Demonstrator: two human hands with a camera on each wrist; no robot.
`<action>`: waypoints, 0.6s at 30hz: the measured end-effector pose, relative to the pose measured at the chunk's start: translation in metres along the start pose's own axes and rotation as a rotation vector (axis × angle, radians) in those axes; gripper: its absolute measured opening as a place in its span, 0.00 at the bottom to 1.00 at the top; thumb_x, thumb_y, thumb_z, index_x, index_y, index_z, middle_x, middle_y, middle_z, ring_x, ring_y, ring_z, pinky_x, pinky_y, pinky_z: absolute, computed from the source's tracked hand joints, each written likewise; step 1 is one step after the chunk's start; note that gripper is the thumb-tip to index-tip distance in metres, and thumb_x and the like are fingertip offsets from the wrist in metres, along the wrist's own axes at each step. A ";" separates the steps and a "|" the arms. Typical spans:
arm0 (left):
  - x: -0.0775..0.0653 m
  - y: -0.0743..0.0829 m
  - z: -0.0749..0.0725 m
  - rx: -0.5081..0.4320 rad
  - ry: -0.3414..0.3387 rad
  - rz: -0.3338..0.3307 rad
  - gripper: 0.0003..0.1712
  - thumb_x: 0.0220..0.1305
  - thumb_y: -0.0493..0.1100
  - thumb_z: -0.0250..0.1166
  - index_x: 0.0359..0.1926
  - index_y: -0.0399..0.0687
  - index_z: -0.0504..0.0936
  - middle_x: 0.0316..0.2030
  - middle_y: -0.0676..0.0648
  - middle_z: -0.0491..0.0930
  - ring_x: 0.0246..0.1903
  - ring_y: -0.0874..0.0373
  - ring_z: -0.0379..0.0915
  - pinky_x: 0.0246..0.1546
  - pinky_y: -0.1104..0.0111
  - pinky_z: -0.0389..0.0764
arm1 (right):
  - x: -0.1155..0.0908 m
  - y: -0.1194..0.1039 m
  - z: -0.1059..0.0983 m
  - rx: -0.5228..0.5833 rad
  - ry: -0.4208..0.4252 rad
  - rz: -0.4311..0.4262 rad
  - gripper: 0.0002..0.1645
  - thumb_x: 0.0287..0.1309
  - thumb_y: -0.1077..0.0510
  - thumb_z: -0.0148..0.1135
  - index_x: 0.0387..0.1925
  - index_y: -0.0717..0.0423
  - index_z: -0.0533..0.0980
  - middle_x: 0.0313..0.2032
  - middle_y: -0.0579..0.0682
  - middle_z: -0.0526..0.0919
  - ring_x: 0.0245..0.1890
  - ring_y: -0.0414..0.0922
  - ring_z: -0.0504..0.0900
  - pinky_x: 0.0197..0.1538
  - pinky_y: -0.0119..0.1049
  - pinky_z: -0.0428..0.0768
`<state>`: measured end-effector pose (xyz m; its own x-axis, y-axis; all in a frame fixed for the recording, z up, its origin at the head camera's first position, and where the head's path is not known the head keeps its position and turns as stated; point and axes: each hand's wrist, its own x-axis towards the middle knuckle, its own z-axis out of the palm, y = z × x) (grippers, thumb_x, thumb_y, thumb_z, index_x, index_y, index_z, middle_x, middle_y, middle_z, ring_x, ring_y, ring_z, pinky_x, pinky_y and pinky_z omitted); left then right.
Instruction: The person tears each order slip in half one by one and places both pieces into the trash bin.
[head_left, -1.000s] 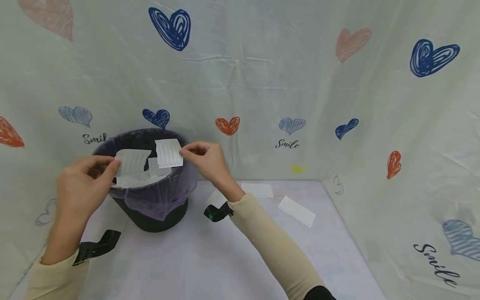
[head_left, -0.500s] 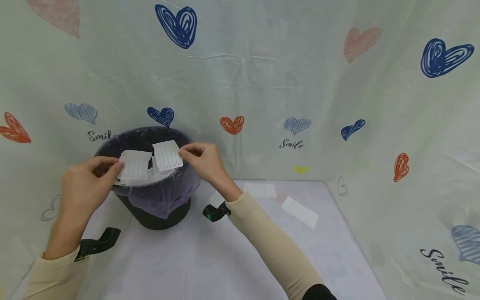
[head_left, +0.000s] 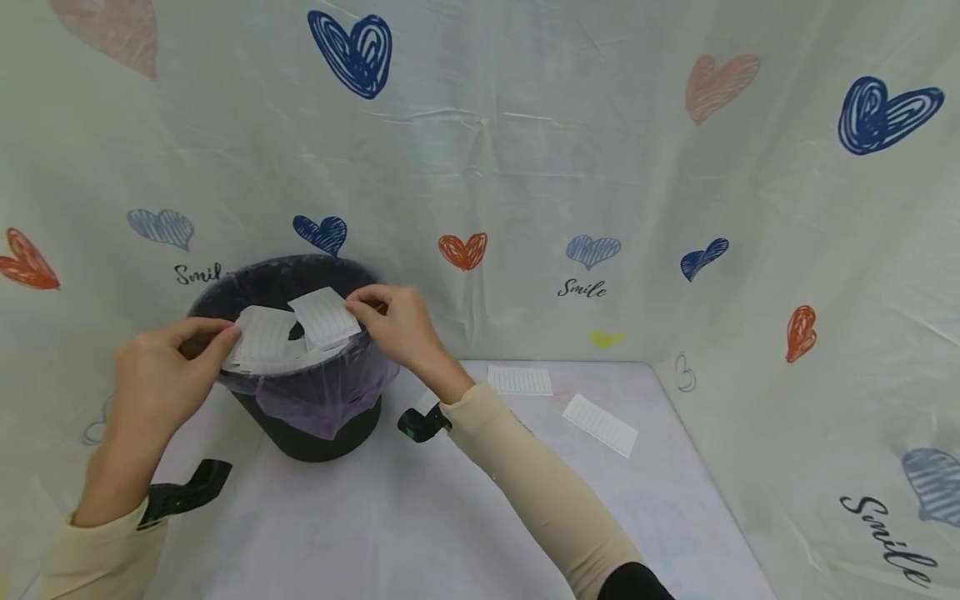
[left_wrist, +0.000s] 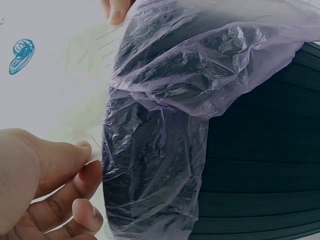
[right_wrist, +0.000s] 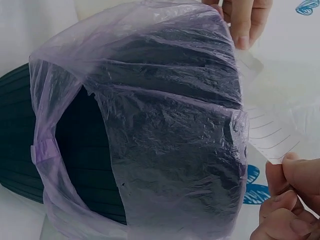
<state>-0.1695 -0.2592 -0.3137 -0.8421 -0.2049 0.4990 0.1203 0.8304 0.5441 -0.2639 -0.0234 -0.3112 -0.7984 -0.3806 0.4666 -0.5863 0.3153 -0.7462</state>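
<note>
A dark trash can with a purple plastic liner folded over its rim stands at the left of the table. My left hand is at its left rim and pinches a lined piece of paper between thumb and forefinger. On the other side of the opening, my right hand pinches a second lined piece of paper by its edge. More white paper shows below these two, inside the can's mouth. In the right wrist view, the right fingers grip the lined sheet just beyond the liner.
Behind the arm, one lined paper slip lies near the table's back edge, and another slip lies farther right. Part of a third paper shows beside the right wrist. A heart-printed curtain hangs right behind the table.
The right hand has moved left and slightly down with its paper, which is now tilted over the can. The left hand's paper has sunk a little lower. Both hands keep their hold.
</note>
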 end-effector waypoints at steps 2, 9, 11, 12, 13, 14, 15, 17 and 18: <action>0.000 0.001 0.000 0.011 0.005 0.002 0.17 0.65 0.43 0.63 0.44 0.31 0.83 0.35 0.29 0.82 0.24 0.50 0.75 0.17 0.84 0.65 | 0.000 -0.001 0.000 -0.003 -0.003 0.006 0.10 0.65 0.56 0.60 0.39 0.56 0.84 0.31 0.50 0.86 0.25 0.35 0.77 0.28 0.24 0.74; 0.000 0.003 -0.001 0.026 -0.007 -0.015 0.18 0.66 0.44 0.62 0.45 0.31 0.83 0.36 0.29 0.82 0.27 0.43 0.76 0.17 0.83 0.64 | -0.001 0.000 0.000 -0.009 0.004 -0.004 0.10 0.66 0.56 0.59 0.40 0.55 0.84 0.33 0.48 0.87 0.26 0.34 0.77 0.29 0.24 0.74; -0.001 0.004 -0.001 0.022 -0.004 -0.014 0.18 0.67 0.44 0.62 0.46 0.32 0.83 0.36 0.29 0.82 0.28 0.42 0.76 0.18 0.84 0.64 | -0.001 -0.001 0.001 -0.007 0.003 -0.018 0.10 0.66 0.56 0.59 0.40 0.56 0.84 0.33 0.48 0.87 0.26 0.34 0.77 0.29 0.24 0.74; -0.001 0.004 -0.001 0.020 0.001 -0.009 0.17 0.66 0.44 0.62 0.45 0.32 0.83 0.36 0.29 0.82 0.28 0.42 0.77 0.18 0.84 0.64 | -0.001 -0.001 0.002 -0.009 0.002 -0.024 0.10 0.66 0.56 0.59 0.40 0.56 0.84 0.33 0.48 0.87 0.26 0.34 0.77 0.28 0.24 0.74; -0.001 0.004 -0.001 0.017 0.005 -0.005 0.17 0.66 0.43 0.61 0.45 0.32 0.83 0.36 0.29 0.82 0.29 0.42 0.77 0.18 0.84 0.64 | -0.001 -0.002 0.002 -0.009 0.000 -0.027 0.10 0.66 0.56 0.59 0.40 0.56 0.84 0.33 0.48 0.87 0.26 0.34 0.77 0.28 0.24 0.74; -0.001 0.004 -0.001 0.015 0.009 -0.002 0.17 0.66 0.43 0.61 0.45 0.32 0.83 0.36 0.29 0.82 0.29 0.42 0.77 0.18 0.84 0.64 | -0.001 -0.003 0.003 -0.009 -0.001 -0.029 0.10 0.65 0.57 0.59 0.40 0.56 0.84 0.33 0.48 0.87 0.26 0.34 0.77 0.28 0.24 0.74; -0.001 0.004 -0.001 0.012 0.012 0.001 0.16 0.66 0.43 0.61 0.45 0.32 0.83 0.35 0.29 0.83 0.28 0.42 0.77 0.18 0.84 0.64 | -0.001 -0.003 0.003 -0.006 -0.004 -0.030 0.10 0.66 0.57 0.59 0.41 0.56 0.84 0.33 0.48 0.87 0.26 0.34 0.77 0.28 0.24 0.74; -0.001 0.003 -0.001 0.005 0.014 0.001 0.16 0.66 0.43 0.61 0.45 0.31 0.83 0.35 0.29 0.82 0.28 0.42 0.77 0.18 0.85 0.64 | -0.001 -0.005 0.004 0.000 -0.008 -0.023 0.11 0.66 0.56 0.59 0.41 0.56 0.84 0.33 0.48 0.87 0.25 0.34 0.77 0.28 0.24 0.74; -0.002 0.003 -0.001 0.003 0.012 0.000 0.16 0.66 0.43 0.61 0.45 0.31 0.83 0.36 0.29 0.82 0.28 0.43 0.77 0.18 0.85 0.64 | -0.001 -0.006 0.004 0.003 -0.014 -0.018 0.11 0.66 0.56 0.59 0.41 0.56 0.84 0.33 0.48 0.87 0.25 0.34 0.77 0.27 0.24 0.73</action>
<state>-0.1670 -0.2569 -0.3118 -0.8354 -0.2115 0.5073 0.1187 0.8318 0.5423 -0.2589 -0.0286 -0.3095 -0.7860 -0.3978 0.4733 -0.5999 0.3056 -0.7394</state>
